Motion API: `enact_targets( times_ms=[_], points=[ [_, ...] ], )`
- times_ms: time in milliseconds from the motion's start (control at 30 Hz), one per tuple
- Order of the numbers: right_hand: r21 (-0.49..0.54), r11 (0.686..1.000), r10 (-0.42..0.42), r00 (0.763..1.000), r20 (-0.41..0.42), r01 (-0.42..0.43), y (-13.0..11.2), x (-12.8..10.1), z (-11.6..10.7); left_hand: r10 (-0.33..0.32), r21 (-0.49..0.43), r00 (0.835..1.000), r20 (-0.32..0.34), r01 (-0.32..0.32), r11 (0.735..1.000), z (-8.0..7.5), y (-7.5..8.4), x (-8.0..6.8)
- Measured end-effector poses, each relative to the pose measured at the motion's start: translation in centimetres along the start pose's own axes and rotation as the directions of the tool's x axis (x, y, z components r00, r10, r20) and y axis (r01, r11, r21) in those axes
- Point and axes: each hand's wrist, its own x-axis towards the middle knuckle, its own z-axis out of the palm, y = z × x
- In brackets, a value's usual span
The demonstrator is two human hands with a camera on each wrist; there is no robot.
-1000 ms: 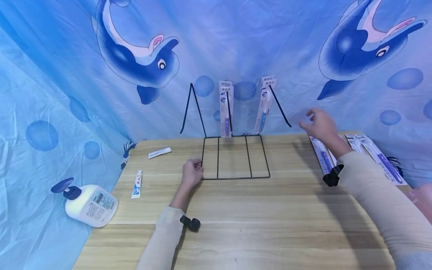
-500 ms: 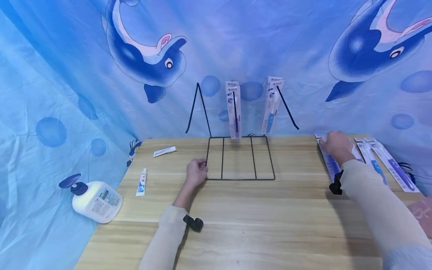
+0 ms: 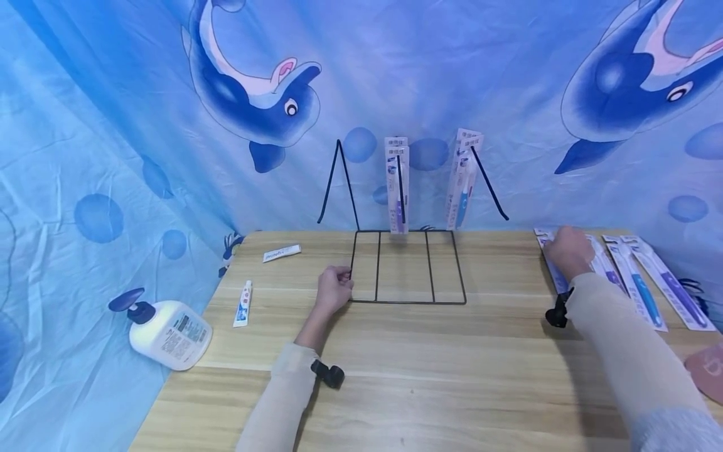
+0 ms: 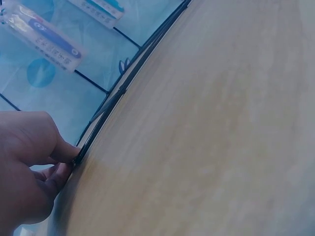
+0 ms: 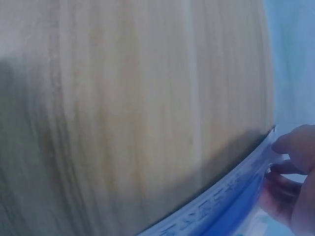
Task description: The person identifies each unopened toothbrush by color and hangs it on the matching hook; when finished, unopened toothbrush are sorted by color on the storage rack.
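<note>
Your left hand (image 3: 334, 290) pinches the near-left corner of the wire rack (image 3: 408, 267) at the frame's centre, probably to steady it against the bench (image 3: 429, 364). Your right hand (image 3: 569, 250), at the right edge, curls its fingers (image 5: 288, 144) round the packaged toothbrush (image 3: 556, 273), lifting one edge. The pack lies flat, long axis running away from you.

I'm at a makeshift shop-display setup, not a real store: a wooden worktop (image 3: 429, 376) hemmed in by a dolphin-print cloth (image 3: 169, 125), a wire rack (image 3: 408, 267) hung with packaged toothbrushes (image 3: 397, 185), more packs (image 3: 644, 285) lying flat, toothpaste (image 3: 243, 304) and a pump bottle (image 3: 166, 333).
</note>
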Motion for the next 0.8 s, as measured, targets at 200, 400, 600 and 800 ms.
enact_targets(
  times_ms=[200,400,600,800],
  points=[
    [0.012,0.997,-0.07,0.995,-0.071,0.071,-0.5,-0.1,-1.4,-0.002,-0.007,1.0,0.001,0.002,1.0,0.1,0.2,0.0],
    [0.031,0.993,-0.109,0.986,-0.128,0.113,-1.5,-0.4,-3.2,-0.014,-0.001,1.0,0.002,0.014,1.0,0.2,0.0,-0.1],
    [0.06,0.988,-0.134,0.98,-0.149,0.144,-2.2,-1.5,-4.6,0.014,0.036,1.0,-0.007,-0.014,0.999,0.3,-0.1,-0.1],
    [0.065,0.975,-0.191,0.951,-0.242,0.212,-3.7,-3.0,-6.6,0.017,0.029,1.0,-0.004,-0.017,0.999,0.1,0.0,-0.2]
  ],
)
